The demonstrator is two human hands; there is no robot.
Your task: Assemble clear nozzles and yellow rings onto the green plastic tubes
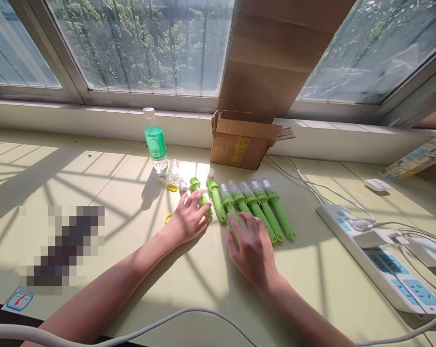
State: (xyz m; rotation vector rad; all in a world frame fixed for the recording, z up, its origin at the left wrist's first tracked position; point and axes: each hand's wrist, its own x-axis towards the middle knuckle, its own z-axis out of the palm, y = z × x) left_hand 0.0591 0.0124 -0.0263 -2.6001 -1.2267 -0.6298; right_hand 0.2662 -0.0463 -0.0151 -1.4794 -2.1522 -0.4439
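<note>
Several green brush-like sticks (261, 207) with clear caps lie side by side in a row on the pale table (95, 173). My left hand (189, 219) rests at the row's left end, its fingers curled over the leftmost green stick (200, 195). My right hand (252, 248) lies flat with fingers apart over the lower ends of the middle sticks. Small clear caps and a yellow ring (172, 185) lie just left of the row, and another yellow ring (168, 218) sits by my left thumb.
A water bottle (155, 140) with a green label stands behind the caps. An open cardboard box (243, 142) leans at the window sill. A white power strip (380, 258) with plugs and cables lies to the right, a white mouse (377, 184) beyond it.
</note>
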